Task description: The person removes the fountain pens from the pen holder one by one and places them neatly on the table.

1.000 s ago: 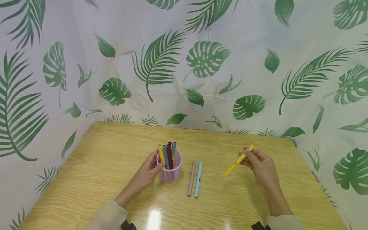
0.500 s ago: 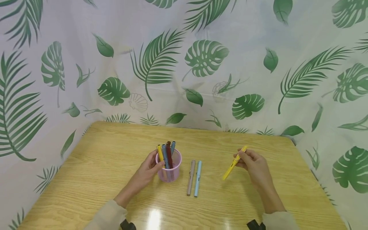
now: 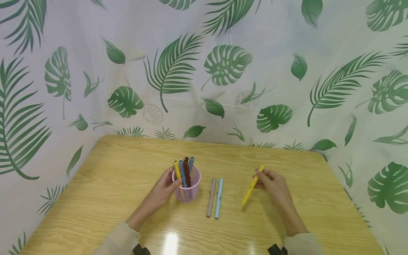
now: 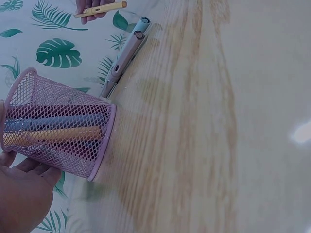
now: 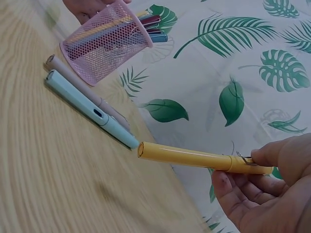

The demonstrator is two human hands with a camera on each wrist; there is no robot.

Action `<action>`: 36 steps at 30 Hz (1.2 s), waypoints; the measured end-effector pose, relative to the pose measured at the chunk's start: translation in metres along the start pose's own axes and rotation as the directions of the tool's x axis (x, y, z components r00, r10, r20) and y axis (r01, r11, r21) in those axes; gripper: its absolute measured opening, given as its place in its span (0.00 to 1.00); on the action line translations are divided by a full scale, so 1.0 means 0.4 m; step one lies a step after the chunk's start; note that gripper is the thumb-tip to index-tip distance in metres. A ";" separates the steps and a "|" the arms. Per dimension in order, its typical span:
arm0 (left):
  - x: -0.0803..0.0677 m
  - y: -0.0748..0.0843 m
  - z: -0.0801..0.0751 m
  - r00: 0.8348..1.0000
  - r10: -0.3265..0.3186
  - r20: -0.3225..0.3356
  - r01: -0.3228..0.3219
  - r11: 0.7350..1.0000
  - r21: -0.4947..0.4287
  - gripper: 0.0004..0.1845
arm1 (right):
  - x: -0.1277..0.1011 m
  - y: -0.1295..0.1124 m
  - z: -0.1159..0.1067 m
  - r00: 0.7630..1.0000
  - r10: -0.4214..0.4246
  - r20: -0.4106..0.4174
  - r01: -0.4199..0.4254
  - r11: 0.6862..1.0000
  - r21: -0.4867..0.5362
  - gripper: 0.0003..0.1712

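Note:
My left hand (image 3: 162, 189) grips the side of a pink mesh pen cup (image 3: 195, 191), thumb at its rim. Several pens stand in the cup: a yellow one (image 3: 177, 170), blue ones and a dark red one (image 3: 186, 175). Between thumb and fingers, my right hand (image 3: 273, 186) pinches a capped yellow pen (image 5: 189, 158) near its clip end, the other end slanting down over the table. To the right of the cup, a grey-brown pen (image 3: 211, 198) and a light blue pen (image 3: 219, 199) lie side by side.
The wooden table (image 3: 127, 159) carries all of these things. Behind it and at both sides hangs a white cloth (image 3: 191, 71) printed with green leaves. Light glares on the table's near part.
My right hand has moved left with the yellow pen, which has come closer to the two lying pens and tilted more steeply. My left hand stays on the cup.

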State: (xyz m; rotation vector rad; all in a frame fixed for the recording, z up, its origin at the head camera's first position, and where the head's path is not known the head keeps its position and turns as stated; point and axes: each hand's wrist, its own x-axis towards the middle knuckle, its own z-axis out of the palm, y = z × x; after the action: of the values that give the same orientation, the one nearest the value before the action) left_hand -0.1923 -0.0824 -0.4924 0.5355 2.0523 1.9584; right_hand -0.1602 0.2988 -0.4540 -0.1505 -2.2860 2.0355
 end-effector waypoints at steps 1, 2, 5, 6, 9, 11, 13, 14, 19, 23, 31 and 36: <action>0.000 0.000 0.000 1.000 -0.002 0.000 0.002 1.000 -0.001 0.37 | 0.000 0.003 0.004 1.000 0.005 0.007 -0.005 1.000 -0.003 0.21; 0.000 -0.001 -0.001 1.000 -0.003 0.000 0.003 1.000 -0.003 0.37 | 0.000 0.004 0.008 1.000 0.008 0.013 -0.008 1.000 -0.010 0.21; 0.001 -0.001 -0.002 1.000 -0.003 0.002 0.003 1.000 -0.008 0.37 | 0.001 0.009 0.023 0.999 0.034 0.026 -0.034 0.999 -0.035 0.21; 0.001 -0.001 -0.002 1.000 -0.003 0.001 0.003 1.000 -0.009 0.37 | 0.001 0.011 0.028 0.999 0.044 0.030 -0.042 0.998 -0.045 0.22; 0.001 -0.001 -0.001 1.000 -0.002 -0.001 0.002 1.000 -0.007 0.37 | 0.001 0.015 0.043 0.997 0.070 0.043 -0.066 0.995 -0.076 0.22; 0.002 -0.003 -0.001 1.000 -0.002 -0.003 0.002 1.000 -0.005 0.37 | 0.001 0.016 0.052 0.995 0.085 0.048 -0.080 0.992 -0.099 0.23; 0.003 -0.005 -0.001 1.000 -0.003 -0.004 0.003 1.000 -0.007 0.37 | 0.000 0.018 0.061 0.994 0.095 0.054 -0.088 0.990 -0.112 0.23; 0.003 -0.006 -0.001 1.000 -0.004 -0.005 0.004 1.000 -0.007 0.37 | 0.000 0.019 0.065 0.994 0.098 0.058 -0.091 0.989 -0.117 0.23; 0.002 -0.007 -0.001 1.000 -0.008 -0.005 0.007 1.000 -0.010 0.38 | 0.000 0.025 0.087 0.994 0.081 0.076 -0.069 0.987 -0.143 0.21; 0.002 -0.005 0.000 1.000 -0.007 -0.011 0.007 1.000 -0.010 0.38 | -0.001 0.023 0.110 0.994 0.095 0.057 -0.084 0.983 -0.161 0.19; -0.001 -0.002 0.000 1.000 0.006 -0.019 -0.006 1.000 -0.007 0.37 | 0.002 0.038 0.151 0.994 0.107 0.021 -0.100 0.968 -0.229 0.15; 0.000 0.000 0.001 1.000 0.011 -0.015 -0.011 1.000 0.004 0.37 | 0.005 0.047 0.172 0.996 0.090 0.005 -0.084 0.949 -0.305 0.12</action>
State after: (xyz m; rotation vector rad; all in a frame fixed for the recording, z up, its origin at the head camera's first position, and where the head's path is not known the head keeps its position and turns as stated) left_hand -0.1920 -0.0821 -0.4923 0.5350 2.0667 1.9708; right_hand -0.1703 0.2332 -0.4809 -0.2550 -2.6370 1.7100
